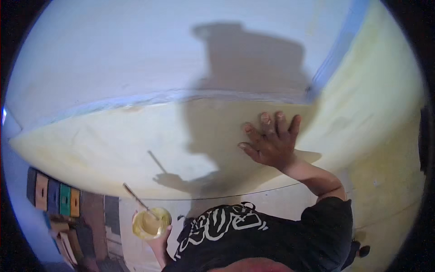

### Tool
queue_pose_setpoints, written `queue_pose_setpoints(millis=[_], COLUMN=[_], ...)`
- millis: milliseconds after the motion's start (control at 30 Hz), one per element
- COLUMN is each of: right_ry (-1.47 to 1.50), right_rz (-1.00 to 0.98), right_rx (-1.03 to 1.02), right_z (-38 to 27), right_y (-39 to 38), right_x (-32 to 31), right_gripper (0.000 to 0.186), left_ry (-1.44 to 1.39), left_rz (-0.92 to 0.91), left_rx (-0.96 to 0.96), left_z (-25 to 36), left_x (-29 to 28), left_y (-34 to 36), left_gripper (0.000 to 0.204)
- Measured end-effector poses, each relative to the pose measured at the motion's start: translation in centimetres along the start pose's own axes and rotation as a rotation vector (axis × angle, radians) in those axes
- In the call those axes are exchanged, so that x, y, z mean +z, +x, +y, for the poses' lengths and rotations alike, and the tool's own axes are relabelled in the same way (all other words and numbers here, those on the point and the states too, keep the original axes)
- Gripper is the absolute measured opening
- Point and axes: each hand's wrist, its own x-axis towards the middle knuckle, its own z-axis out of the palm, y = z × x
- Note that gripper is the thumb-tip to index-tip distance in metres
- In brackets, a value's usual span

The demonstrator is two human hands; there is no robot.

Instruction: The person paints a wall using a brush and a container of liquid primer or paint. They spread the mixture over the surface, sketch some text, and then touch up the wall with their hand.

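Note:
My left hand (165,234), low and left of centre, grips a round tub (165,216) smeared with yellow. Pale, paint-like stuff lies inside it, and a thin brown handle (134,195) leans out over the rim; whatever is on the handle's lower end is hidden in the tub. Most of the left fingers are behind the tub. My right hand (274,144) is raised before the pale yellow wall (108,145), its fingers spread and nothing in them. Whether the palm touches the wall I cannot tell. Whitish marks show on the fingertips.
Above the yellow wall runs a white-blue surface (118,59), with a bluish strip (337,54) at the upper right. My shadow falls across both surfaces. At the lower left stands a row of coloured boxes or drawers (64,199), with boards (68,242) below.

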Motion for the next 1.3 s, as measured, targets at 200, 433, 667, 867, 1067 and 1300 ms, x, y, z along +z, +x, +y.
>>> queue_pose_setpoints(millis=[200, 433, 667, 867, 1067, 1300], right_ry=[0.055, 0.117, 0.074, 0.011, 0.031, 0.007], right_rz=[0.061, 0.038, -0.18, -0.074, -0.147, -0.319], right_rx=[0.048, -0.199, -0.103, -0.004, -0.382, -0.312], right_z=[-0.1, -5.9, 5.6, 6.4, -6.1, 6.5], right_y=[5.2, 10.3, 3.7, 10.3, 13.3, -1.7], right_x=[-0.2, 1.2, 0.6, -1.1, 3.8, 0.9], right_gripper=[0.057, 0.051, 0.06, 0.062, 0.058, 0.051], left_ry=[-0.076, 0.08, -0.046, -0.166, -0.174, -0.362], left_rz=[0.0, 0.025, -0.127, -0.088, -0.169, -0.206], left_rx=[0.062, 0.088, 0.189, 0.214, 0.282, -0.002], left_z=[3.3, 5.2, 11.3, 12.0, 12.2, 13.0], left_x=[-2.0, -3.5, -1.5, -3.1, -7.3, -4.6], left_y=[1.1, 2.5, 1.0, 1.4, 6.5, 1.4], left_gripper=[0.114, 0.118, 0.12, 0.117, 0.119, 0.116])
